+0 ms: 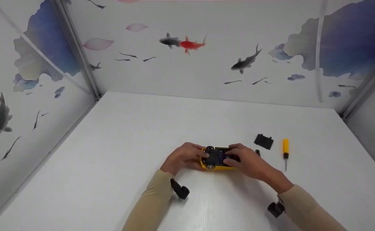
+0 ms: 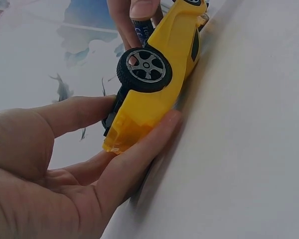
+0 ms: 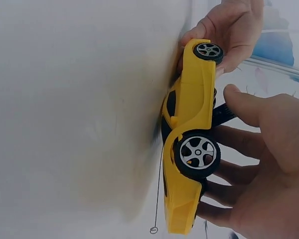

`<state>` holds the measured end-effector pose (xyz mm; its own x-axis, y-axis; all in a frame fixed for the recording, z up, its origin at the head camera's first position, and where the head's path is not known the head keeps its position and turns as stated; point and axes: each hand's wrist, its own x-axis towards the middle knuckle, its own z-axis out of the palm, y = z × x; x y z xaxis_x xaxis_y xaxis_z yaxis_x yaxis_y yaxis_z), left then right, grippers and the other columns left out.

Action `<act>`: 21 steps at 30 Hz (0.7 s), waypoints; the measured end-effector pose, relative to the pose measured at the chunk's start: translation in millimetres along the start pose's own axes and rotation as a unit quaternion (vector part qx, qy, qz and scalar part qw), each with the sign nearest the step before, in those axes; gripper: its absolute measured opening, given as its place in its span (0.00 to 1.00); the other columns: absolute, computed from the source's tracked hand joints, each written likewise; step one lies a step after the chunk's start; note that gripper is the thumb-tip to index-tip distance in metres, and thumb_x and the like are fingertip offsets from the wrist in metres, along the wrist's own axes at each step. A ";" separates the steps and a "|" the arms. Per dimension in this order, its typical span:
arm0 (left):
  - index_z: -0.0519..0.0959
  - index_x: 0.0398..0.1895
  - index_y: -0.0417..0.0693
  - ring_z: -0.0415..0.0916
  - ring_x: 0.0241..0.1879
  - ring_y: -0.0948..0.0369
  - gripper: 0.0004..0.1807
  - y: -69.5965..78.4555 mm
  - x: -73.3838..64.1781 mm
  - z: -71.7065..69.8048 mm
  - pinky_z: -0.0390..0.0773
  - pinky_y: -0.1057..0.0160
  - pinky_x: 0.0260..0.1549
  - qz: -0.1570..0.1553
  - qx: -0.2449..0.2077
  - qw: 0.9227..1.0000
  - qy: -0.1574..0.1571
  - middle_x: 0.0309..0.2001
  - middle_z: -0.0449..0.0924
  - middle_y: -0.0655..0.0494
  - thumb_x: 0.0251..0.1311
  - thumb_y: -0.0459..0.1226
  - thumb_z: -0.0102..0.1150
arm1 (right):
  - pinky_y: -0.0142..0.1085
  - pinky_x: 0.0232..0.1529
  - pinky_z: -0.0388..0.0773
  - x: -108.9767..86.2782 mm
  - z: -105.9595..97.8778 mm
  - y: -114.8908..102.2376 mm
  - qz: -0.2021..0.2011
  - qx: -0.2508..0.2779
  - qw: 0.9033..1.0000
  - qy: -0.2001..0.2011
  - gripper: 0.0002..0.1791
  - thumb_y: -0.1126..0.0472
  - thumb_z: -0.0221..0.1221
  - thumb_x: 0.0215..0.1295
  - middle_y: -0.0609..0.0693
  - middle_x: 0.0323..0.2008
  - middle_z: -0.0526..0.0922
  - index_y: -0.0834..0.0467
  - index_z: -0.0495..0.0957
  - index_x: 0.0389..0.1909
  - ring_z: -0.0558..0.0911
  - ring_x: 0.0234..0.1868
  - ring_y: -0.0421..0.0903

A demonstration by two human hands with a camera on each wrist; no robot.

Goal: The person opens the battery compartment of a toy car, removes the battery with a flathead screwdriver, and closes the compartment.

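Note:
A yellow toy car (image 1: 211,156) lies upside down on the white table, its black underside and wheels facing up. My left hand (image 1: 185,155) grips one end of it, thumb on the underside and fingers against the yellow body. Over the opening in the underside, my right hand (image 1: 251,162) pinches a dark battery (image 3: 222,115) between thumb and index finger. In the left wrist view this battery (image 2: 143,30) shows a blue label with white print and stands tilted out of the car. The right hand's other fingers rest along the underside. The inside of the opening is partly hidden by them.
Right of the car lies a black rectangular cover (image 1: 264,141) with small tabs. Beside it is a screwdriver (image 1: 285,150) with a yellow handle. A small dark cylinder (image 1: 257,152) shows behind the right hand. Printed panels (image 1: 194,73) wall the table's back and sides.

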<state>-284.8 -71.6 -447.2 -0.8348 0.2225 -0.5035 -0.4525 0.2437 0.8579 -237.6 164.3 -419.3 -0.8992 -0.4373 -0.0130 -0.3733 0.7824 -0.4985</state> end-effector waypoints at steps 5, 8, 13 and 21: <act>0.78 0.62 0.43 0.83 0.53 0.52 0.27 -1.5 0.8 0.3 0.87 0.57 0.44 0.006 -0.016 1.000 -0.014 0.58 0.81 0.42 0.58 0.34 0.70 | 0.54 0.60 0.79 1.4 1.1 -0.2 -0.001 0.011 0.999 0.034 0.18 0.53 0.59 0.72 0.60 0.61 0.79 0.60 0.82 0.56 0.79 0.61 0.57; 0.78 0.63 0.43 0.82 0.53 0.52 0.27 -1.4 1.1 0.3 0.87 0.56 0.44 -0.003 -0.023 1.000 -0.016 0.58 0.80 0.42 0.58 0.33 0.69 | 0.52 0.57 0.81 3.1 3.1 0.6 0.004 0.016 0.997 0.076 0.14 0.56 0.61 0.70 0.57 0.54 0.84 0.58 0.84 0.51 0.82 0.55 0.53; 0.77 0.63 0.42 0.82 0.53 0.50 0.27 -1.1 0.8 0.9 0.88 0.55 0.44 -0.007 -0.036 0.999 -0.020 0.59 0.79 0.40 0.59 0.33 0.68 | 0.51 0.54 0.82 6.1 6.4 3.7 0.013 0.035 0.990 0.137 0.11 0.60 0.65 0.67 0.56 0.48 0.86 0.59 0.85 0.47 0.84 0.50 0.52; 0.77 0.64 0.42 0.82 0.54 0.50 0.28 -2.2 0.6 -0.1 0.87 0.54 0.44 0.000 -0.040 0.999 -0.024 0.59 0.79 0.38 0.58 0.32 0.69 | 0.52 0.57 0.80 7.2 5.2 4.3 -0.002 0.077 0.983 0.167 0.12 0.62 0.65 0.66 0.54 0.47 0.87 0.58 0.84 0.49 0.83 0.54 0.54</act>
<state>-284.4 -72.1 -449.4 -0.8194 0.2676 -0.5070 -0.4783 0.1684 0.8619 -244.5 162.2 -426.0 -0.9321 -0.2506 0.2615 -0.3613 0.6938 -0.6230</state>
